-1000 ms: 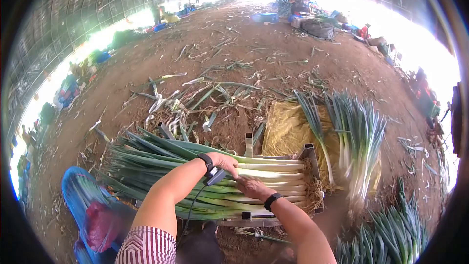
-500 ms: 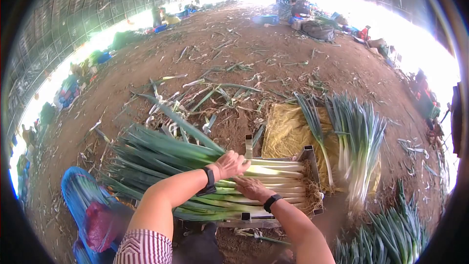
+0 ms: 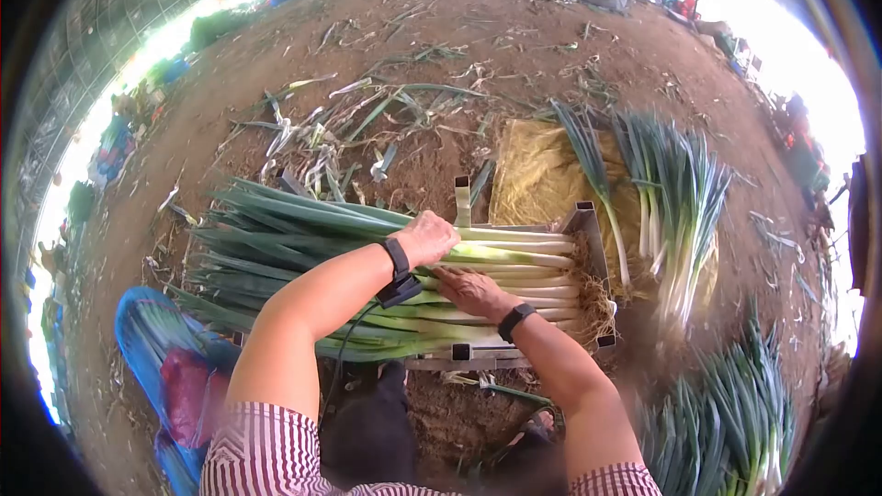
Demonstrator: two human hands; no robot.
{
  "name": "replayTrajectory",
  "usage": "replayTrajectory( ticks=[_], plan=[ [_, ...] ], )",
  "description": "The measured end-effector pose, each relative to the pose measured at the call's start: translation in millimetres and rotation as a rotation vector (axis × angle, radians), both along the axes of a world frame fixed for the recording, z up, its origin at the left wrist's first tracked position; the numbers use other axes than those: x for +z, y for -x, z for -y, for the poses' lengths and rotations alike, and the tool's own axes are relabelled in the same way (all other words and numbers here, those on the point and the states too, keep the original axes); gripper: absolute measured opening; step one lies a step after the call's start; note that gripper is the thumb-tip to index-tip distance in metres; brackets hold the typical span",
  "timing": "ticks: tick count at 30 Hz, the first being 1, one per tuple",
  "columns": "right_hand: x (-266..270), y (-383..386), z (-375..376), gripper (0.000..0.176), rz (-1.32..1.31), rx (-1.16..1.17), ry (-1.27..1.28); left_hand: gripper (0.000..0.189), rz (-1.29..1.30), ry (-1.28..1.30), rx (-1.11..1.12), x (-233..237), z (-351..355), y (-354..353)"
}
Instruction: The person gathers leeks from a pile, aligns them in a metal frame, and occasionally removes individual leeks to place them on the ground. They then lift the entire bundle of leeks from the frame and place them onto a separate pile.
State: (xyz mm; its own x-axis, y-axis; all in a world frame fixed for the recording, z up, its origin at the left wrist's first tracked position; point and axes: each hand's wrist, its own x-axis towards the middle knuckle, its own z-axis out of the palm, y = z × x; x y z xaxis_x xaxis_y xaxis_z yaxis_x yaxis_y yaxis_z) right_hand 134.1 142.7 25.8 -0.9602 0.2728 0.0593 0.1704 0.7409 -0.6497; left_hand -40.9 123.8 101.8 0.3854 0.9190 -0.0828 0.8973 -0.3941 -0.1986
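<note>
A thick pile of large green onions (image 3: 514, 268) lies sideways in a metal frame (image 3: 593, 230), white stems and shaggy roots to the right, green leaves to the left. My left hand (image 3: 429, 237) is closed around green onions at the pile's far edge, where green turns to white. Just below it, my right hand (image 3: 473, 292) lies on top of the stems with its fingers stretched leftward, partly tucked by my left wrist. What is under both palms is hidden.
More green onions (image 3: 675, 211) lie on a yellow sheet (image 3: 533, 165) at the right. Another bunch (image 3: 735, 413) is at the lower right. A blue net bag (image 3: 138, 349) with a dark red bundle (image 3: 188, 395) lies at the left. Leaf scraps litter the dirt floor.
The view has tilted down. A leaf that stuck up above the pile now lies down among the others, and my left hand has stayed at the far edge of the stems.
</note>
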Motion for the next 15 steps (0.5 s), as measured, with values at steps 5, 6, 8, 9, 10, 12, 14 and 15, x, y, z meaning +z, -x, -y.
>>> replayTrajectory(
  ticks=[5,6,8,9,10,12,14,15],
  plan=[
    [-11.6,-0.2,-0.7,0.049,0.008,0.01,-0.056,0.009,-0.022,-0.067,-0.091,-20.1,6.2,-3.7],
    [-11.2,1.3,-1.6,0.049,0.01,0.02,-0.05,0.009,-0.019,-0.09,-0.123,-24.8,8.1,-2.6],
    [-9.8,3.1,-2.9,0.052,0.031,0.028,-0.043,0.008,0.03,-0.038,-0.084,-29.3,2.0,5.6],
    [-7.6,2.7,-3.3,0.053,0.046,0.03,-0.038,0.007,0.058,-0.011,-0.066,-29.3,-2.4,8.4],
    [-2.8,5.9,-3.8,0.056,0.122,0.002,0.024,0.007,0.026,0.038,-0.047,-15.7,-5.8,6.0],
    [18.7,21.4,-9.2,0.067,0.378,0.001,0.141,0.008,0.004,0.1,-0.021,-0.8,-13.0,3.8],
    [28.7,31.0,-6.0,0.066,0.376,-0.013,0.203,0.009,-0.005,0.106,-0.024,-6.8,-17.3,4.9],
    [30.6,33.2,-5.1,0.066,0.374,-0.021,0.231,0.009,-0.01,0.107,-0.026,-9.1,-18.7,5.5]
  ],
)
